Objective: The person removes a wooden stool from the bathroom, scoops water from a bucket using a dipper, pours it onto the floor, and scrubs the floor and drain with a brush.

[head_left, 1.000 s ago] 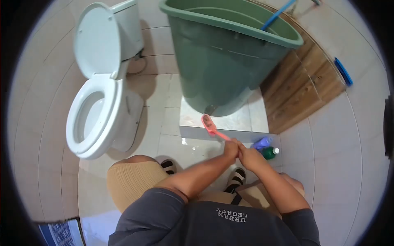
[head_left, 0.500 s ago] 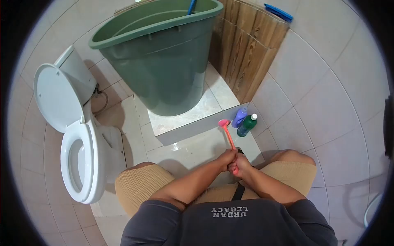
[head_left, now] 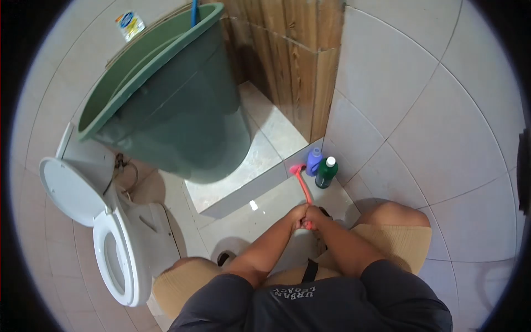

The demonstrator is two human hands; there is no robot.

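Both hands are wrapped round the handle of a pink-orange brush (head_left: 303, 186), close together in front of me. My left hand (head_left: 298, 214) and my right hand (head_left: 315, 217) touch each other, and the handle's end pokes out below the fingers. The brush head is against the front face of the tiled step (head_left: 260, 191), low down. Just right of it stand a purple bottle (head_left: 313, 163) and a green bottle with a white cap (head_left: 326, 174), both on the floor by the wall.
A large green tub (head_left: 182, 122) stands on the step, with a blue stick in it. At the left is a white toilet (head_left: 128, 249) with its lid raised. Wood-look tiles (head_left: 287, 66) cover the low wall behind. A small packet (head_left: 130, 25) lies beyond the tub.
The view has swung right. The brush head has gone from the tub's base and step top to the step's front face beside the bottles. Both hands still hold the handle.
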